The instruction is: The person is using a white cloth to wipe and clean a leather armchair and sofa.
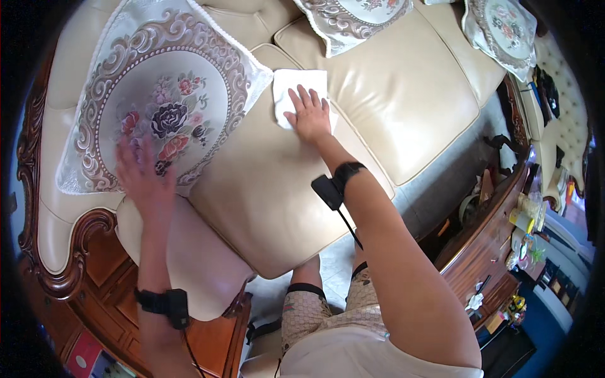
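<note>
My right hand (311, 113) lies flat with its fingers spread on a folded white cloth (288, 85). The cloth rests on the beige leather seat cushion (264, 184) of a sofa, near the seam with the neighbouring seat. Blurred by motion, my left hand (146, 177) is at the lower edge of a large throw pillow (142, 80) with embroidered flowers and a scroll border. Its fingers are apart and hold nothing; whether they touch the pillow I cannot tell. The pillow leans at the armrest end of the sofa.
Carved wood (97, 219) edges the armrest on the left. More patterned pillows (359, 19) lie along the sofa's back. To the right stands a dark wooden table (491, 236) bearing a yellow-lidded container (522, 219) and several small items. Cables hang from black bands on both my wrists.
</note>
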Action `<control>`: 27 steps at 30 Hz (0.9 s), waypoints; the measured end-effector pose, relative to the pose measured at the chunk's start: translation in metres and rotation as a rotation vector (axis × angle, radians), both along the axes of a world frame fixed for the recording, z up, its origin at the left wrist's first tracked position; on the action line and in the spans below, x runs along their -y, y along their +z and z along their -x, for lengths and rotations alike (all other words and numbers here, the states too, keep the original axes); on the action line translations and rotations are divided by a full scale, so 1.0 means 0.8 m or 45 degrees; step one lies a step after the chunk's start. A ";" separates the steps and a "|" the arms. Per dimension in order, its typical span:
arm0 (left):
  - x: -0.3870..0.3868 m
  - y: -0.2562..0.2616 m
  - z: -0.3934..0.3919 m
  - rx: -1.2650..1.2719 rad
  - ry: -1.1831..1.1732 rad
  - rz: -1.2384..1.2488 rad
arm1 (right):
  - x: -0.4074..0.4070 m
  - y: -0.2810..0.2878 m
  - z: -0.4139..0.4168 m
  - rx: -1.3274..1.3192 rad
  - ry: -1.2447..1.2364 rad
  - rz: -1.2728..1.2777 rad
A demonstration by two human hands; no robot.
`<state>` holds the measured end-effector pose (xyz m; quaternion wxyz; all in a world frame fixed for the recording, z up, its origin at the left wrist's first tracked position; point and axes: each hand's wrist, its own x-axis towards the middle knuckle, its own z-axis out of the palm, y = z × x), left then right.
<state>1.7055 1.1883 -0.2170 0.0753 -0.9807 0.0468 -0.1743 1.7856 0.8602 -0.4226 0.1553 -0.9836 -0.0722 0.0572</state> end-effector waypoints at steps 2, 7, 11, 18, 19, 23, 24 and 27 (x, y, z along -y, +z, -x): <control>0.033 -0.018 0.011 -0.225 -0.053 0.099 | 0.015 0.002 0.035 0.020 0.094 -0.029; 0.133 -0.097 0.035 -0.683 0.016 0.223 | 0.106 0.021 0.147 -0.018 0.384 -0.066; 0.207 -0.162 0.045 -1.001 0.163 0.221 | 0.183 0.046 0.169 -0.069 0.451 -0.352; 0.278 -0.188 0.044 -1.249 0.202 0.136 | 0.334 0.116 0.032 0.363 0.050 -0.262; 0.276 -0.193 0.046 -1.258 0.237 0.129 | 0.353 0.122 0.004 0.424 0.006 -0.126; 0.297 -0.192 0.034 -1.358 0.262 0.088 | 0.438 0.071 -0.084 0.393 -0.111 0.082; 0.313 -0.190 0.024 -1.360 0.251 0.108 | 0.461 0.048 -0.096 0.362 -0.141 0.125; 0.320 -0.181 0.016 -1.437 0.265 0.033 | 0.416 -0.001 -0.079 0.157 -0.017 0.156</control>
